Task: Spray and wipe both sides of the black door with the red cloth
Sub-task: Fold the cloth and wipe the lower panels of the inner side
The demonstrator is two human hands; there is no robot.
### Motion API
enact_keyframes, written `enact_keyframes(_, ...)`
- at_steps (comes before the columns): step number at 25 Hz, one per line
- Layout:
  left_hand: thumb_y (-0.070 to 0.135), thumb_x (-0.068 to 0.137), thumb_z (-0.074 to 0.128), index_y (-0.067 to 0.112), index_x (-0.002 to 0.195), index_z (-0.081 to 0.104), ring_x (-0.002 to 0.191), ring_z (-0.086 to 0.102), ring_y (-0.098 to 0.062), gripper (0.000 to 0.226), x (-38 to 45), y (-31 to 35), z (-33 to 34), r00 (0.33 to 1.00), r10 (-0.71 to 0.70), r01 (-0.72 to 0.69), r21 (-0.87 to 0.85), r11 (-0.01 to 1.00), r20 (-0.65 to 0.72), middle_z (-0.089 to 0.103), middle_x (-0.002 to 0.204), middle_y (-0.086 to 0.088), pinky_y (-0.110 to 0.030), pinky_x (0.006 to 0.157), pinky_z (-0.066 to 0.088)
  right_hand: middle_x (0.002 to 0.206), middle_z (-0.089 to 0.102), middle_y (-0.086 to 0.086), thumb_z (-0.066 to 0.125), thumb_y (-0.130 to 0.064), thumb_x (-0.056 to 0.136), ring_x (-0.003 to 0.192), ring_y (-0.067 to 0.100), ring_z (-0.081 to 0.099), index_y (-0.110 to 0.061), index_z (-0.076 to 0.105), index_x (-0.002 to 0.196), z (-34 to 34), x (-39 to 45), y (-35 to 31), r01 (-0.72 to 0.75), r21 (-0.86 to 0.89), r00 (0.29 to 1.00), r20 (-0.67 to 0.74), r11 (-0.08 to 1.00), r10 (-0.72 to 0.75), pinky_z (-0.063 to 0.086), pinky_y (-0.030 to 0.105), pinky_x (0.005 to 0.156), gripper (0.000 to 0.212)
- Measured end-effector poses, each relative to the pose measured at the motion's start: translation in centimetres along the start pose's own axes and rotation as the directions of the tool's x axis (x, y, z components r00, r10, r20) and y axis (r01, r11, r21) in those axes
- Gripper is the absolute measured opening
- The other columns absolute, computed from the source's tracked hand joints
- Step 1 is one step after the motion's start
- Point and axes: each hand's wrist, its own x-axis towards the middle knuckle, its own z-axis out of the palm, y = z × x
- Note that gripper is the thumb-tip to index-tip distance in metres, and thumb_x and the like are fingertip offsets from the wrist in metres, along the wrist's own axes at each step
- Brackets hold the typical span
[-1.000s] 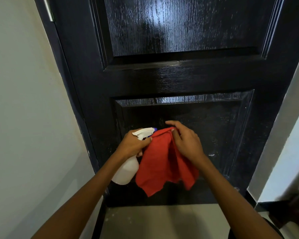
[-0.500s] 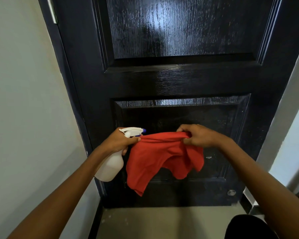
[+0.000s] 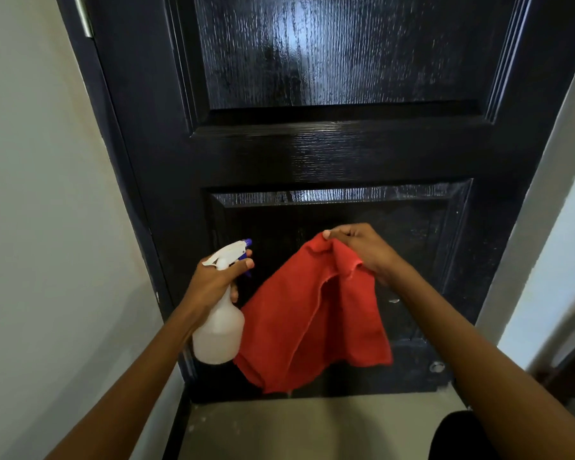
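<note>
Left hand (image 3: 213,283) wrapped closed around the neck of a white spray bottle (image 3: 220,330), index finger near the blue trigger. Right hand (image 3: 362,249) pinching the top edge of the red cloth (image 3: 316,320), which hangs loose in front of the lower panel of the black door (image 3: 329,154). The cloth hides part of the panel; the door's top is cut off.
</note>
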Motion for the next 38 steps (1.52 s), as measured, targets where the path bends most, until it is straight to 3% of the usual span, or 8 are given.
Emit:
enact_keyframes(2,0.018,0.091,0.072,0.016,0.120,0.071,0.045,0.051,-0.020,0.029,-1.4,-1.0,1.3,0.999,0.025,-0.027,-0.054,0.998,-0.047,0.077,0.102,-0.007,-0.030,0.045,0.048,0.095,0.074,0.011,0.060,-0.022,0.103,0.083,0.018,0.068,-0.007,0.074,0.107,1.1,0.4,0.7,-0.052,0.123,0.998,-0.017,0.991,0.055,0.056,0.031,0.076,0.021)
enact_keyframes(7,0.018,0.099,0.061,0.013,0.118,0.070,0.053,0.059,-0.018,0.022,-3.9,-4.7,3.8,0.996,-0.016,0.006,-0.122,0.993,-0.086,0.077,0.102,-0.006,-0.030,0.053,0.054,0.105,0.074,-0.001,0.064,-0.028,0.101,0.088,0.007,0.068,-0.015,0.072,0.113,2.1,-0.3,3.5,-0.129,0.030,0.989,-0.072,0.991,0.130,0.054,0.018,0.073,0.020)
enact_keyframes(12,0.025,0.090,0.074,0.028,0.103,0.072,0.091,0.071,-0.004,0.013,-4.5,-8.6,5.6,0.980,-0.164,0.149,-0.128,0.981,-0.114,0.076,0.097,0.006,-0.019,0.080,0.052,0.101,0.071,-0.006,0.066,-0.021,0.100,0.091,0.008,0.065,-0.020,0.073,0.098,2.3,-0.2,6.2,-0.126,-0.133,0.991,-0.070,0.983,0.117,0.050,0.020,0.079,0.007)
enact_keyframes(18,0.062,0.085,0.068,0.024,0.083,0.069,0.075,0.066,-0.013,0.037,-6.5,-17.1,5.7,0.944,-0.179,0.264,0.316,0.911,-0.276,0.069,0.078,0.002,-0.033,0.070,0.051,0.101,0.072,0.006,0.069,-0.016,0.097,0.084,0.004,0.061,-0.013,0.073,0.100,3.5,-0.9,10.4,-0.130,-0.222,0.991,-0.008,0.966,0.131,0.049,0.019,0.080,0.005)
enact_keyframes(22,0.045,0.091,0.070,0.019,0.098,0.068,0.072,0.069,-0.020,0.027,-10.4,-24.1,5.3,0.932,-0.282,0.345,0.310,0.886,-0.229,0.069,0.078,-0.001,-0.043,0.069,0.061,0.093,0.076,0.010,0.070,-0.034,0.097,0.079,0.012,0.063,-0.013,0.080,0.093,6.5,-2.5,13.5,-0.234,-0.379,0.941,0.144,0.895,0.307,0.049,0.029,0.074,0.024)
enact_keyframes(26,0.031,0.091,0.074,0.010,0.116,0.065,0.071,0.068,-0.017,0.034,-12.3,-28.2,6.0,0.879,-0.403,0.465,0.272,0.842,-0.256,0.066,0.084,0.000,-0.046,0.067,0.063,0.101,0.069,0.000,0.066,-0.039,0.098,0.095,0.016,0.064,-0.016,0.078,0.103,9.0,-3.4,15.2,-0.173,-0.613,0.873,0.267,0.771,0.409,0.049,0.030,0.080,0.026)
enact_keyframes(31,0.016,0.090,0.073,0.009,0.121,0.070,0.087,0.072,-0.029,0.032,-12.9,-31.0,7.3,0.865,-0.475,0.500,0.320,0.805,-0.159,0.073,0.096,-0.011,-0.047,0.084,0.060,0.108,0.071,0.002,0.066,-0.044,0.096,0.100,0.020,0.064,-0.024,0.075,0.101,7.9,-2.5,15.1,-0.100,-0.761,0.850,0.269,0.641,0.453,0.047,0.031,0.080,0.023)
enact_keyframes(38,0.023,0.095,0.069,0.011,0.131,0.065,0.105,0.067,-0.029,0.039,-13.6,-34.1,5.7,0.842,-0.531,0.509,0.465,0.724,-0.094,0.071,0.116,-0.013,-0.042,0.093,0.055,0.103,0.070,0.000,0.068,-0.047,0.095,0.098,0.020,0.065,-0.032,0.069,0.090,6.5,-1.3,15.0,-0.056,-0.790,0.857,0.276,0.610,0.436,0.048,0.030,0.080,0.016)
